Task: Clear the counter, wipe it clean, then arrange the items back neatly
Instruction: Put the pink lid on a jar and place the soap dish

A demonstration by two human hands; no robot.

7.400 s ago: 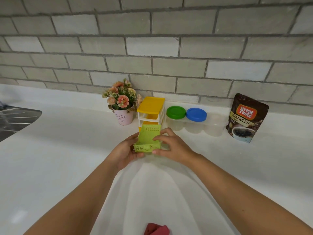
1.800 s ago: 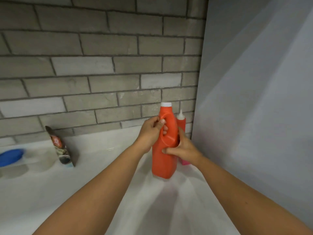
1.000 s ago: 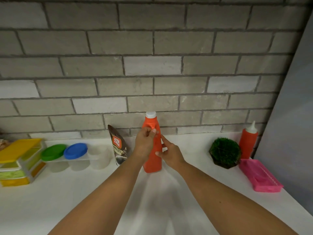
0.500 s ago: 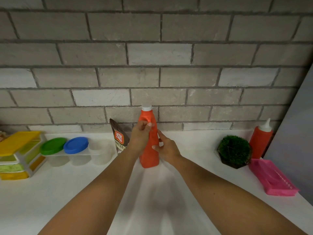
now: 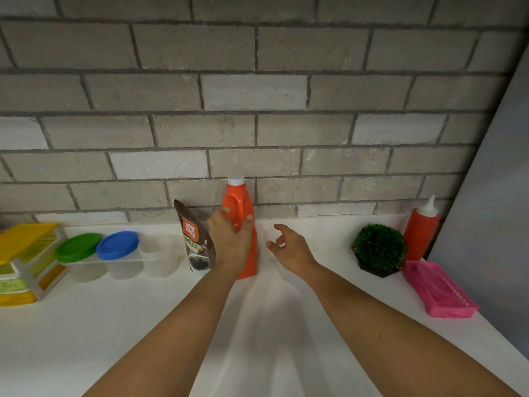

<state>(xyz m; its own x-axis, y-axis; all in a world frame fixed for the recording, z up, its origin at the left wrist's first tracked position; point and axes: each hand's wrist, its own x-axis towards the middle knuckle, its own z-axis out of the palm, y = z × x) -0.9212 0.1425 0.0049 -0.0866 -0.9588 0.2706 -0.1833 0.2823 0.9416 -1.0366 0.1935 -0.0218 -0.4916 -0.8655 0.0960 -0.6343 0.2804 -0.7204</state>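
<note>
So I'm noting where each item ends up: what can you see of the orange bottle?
The orange bottle is tall, opaque, glossy plastic, closed with a white cap, with a handle moulded into its shoulder. It stands upright on the white counter close to the brick wall, just right of the coffee pouch. The left hand wraps its upper body, thumb on the right side; the right hand is off it.
</note>
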